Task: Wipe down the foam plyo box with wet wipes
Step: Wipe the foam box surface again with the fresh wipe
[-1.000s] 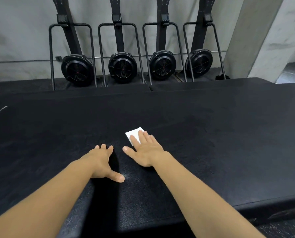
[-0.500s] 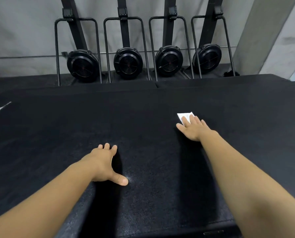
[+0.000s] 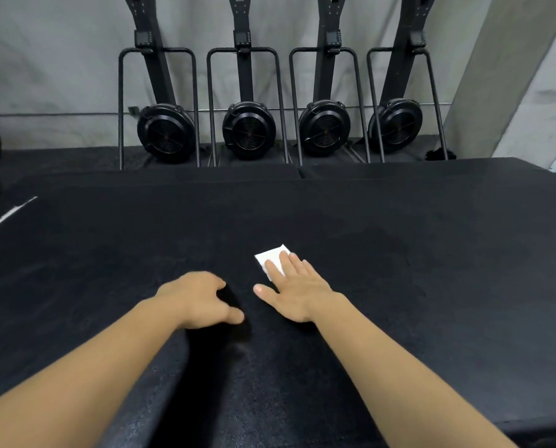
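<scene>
Saw white wet wipe (image 3: 272, 258), folded to a small rectangle, lying flat on top of black foam plyo box (image 3: 399, 270), approx. mid-surface. Noted right hand (image 3: 297, 292) spread flat over wipe's near part, fingers straight, pressing down, nothing gripped. Found left hand (image 3: 199, 302) just beside it, resting on box top w/ thumb out, fingers bent down & blurred, holding nothing. Counted four black rowers (image 3: 247, 130) stood upright vs. grey wall beyond box.

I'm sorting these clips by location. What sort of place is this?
Most likely a gym. Four black rowing machines stand upright against the back wall, and a large black foam plyo box fills the foreground, where the right hand presses a white wipe flat on its top.
</scene>
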A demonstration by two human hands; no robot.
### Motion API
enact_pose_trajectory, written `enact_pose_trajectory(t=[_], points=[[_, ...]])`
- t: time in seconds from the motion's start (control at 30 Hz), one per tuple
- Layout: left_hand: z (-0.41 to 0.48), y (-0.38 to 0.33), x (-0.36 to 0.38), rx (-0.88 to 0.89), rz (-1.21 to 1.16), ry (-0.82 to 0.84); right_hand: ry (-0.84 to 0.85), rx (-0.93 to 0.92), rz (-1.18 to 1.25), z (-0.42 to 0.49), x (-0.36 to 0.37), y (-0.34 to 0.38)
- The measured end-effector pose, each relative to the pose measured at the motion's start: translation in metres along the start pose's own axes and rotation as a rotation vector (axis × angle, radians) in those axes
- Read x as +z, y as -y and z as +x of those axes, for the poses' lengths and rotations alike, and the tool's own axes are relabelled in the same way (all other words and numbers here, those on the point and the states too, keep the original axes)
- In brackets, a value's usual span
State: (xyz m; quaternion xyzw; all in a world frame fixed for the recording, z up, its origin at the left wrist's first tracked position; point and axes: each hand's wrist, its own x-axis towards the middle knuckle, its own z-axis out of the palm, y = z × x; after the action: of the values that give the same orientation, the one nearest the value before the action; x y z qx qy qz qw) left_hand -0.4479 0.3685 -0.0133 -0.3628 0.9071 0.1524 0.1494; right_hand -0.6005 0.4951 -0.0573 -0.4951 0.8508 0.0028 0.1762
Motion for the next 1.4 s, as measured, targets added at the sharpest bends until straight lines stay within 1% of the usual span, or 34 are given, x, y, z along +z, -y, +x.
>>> enact_pose_trajectory(t=[0.07, 0.13, 0.27, 0.33, 0.43, 0.5, 0.6, 0.7, 0.83, 0.9, 1.0, 1.07, 1.27, 1.4], points=[[0.012, -0.007, -0.009, 0.000, -0.011, -0.187, -0.005, -0.025, -0.004, 0.004, -0.006, -0.014], [0.024, -0.017, -0.011, 0.000, -0.033, -0.318, -0.021, -0.004, 0.005, 0.010, -0.010, -0.033], [0.056, -0.032, -0.006, 0.026, -0.110, -0.446, -0.072, 0.146, 0.036, 0.028, -0.021, -0.089], [0.073, -0.034, -0.004, 0.045, -0.104, -0.447, -0.088, 0.224, 0.038, 0.033, -0.027, -0.118], [0.098, -0.036, -0.005, 0.056, -0.058, -0.403, -0.081, 0.313, 0.030, 0.039, -0.035, -0.148], [0.115, -0.038, -0.007, 0.071, -0.023, -0.392, -0.068, 0.354, 0.052, 0.044, -0.037, -0.151], [0.136, -0.042, -0.009, 0.074, 0.031, -0.424, -0.077, 0.397, 0.060, 0.051, -0.036, -0.131], [0.153, -0.046, -0.012, 0.049, 0.024, -0.435, -0.092, 0.323, 0.060, 0.054, -0.031, -0.094], [0.169, -0.050, -0.012, 0.028, 0.045, -0.430, -0.064, 0.101, 0.061, 0.052, -0.020, -0.041], [0.172, -0.048, -0.005, 0.026, 0.061, -0.425, -0.039, 0.024, 0.041, 0.055, -0.020, -0.034], [0.174, -0.042, 0.007, 0.029, 0.057, -0.421, -0.017, 0.004, 0.008, 0.063, -0.030, -0.053], [0.175, -0.042, 0.009, 0.027, 0.062, -0.427, -0.026, 0.065, 0.019, 0.070, -0.037, -0.078], [0.175, -0.041, 0.013, 0.020, 0.091, -0.446, -0.062, 0.340, 0.053, 0.086, -0.052, -0.162], [0.177, -0.043, 0.013, 0.026, 0.097, -0.450, -0.103, 0.430, 0.090, 0.093, -0.060, -0.170]])
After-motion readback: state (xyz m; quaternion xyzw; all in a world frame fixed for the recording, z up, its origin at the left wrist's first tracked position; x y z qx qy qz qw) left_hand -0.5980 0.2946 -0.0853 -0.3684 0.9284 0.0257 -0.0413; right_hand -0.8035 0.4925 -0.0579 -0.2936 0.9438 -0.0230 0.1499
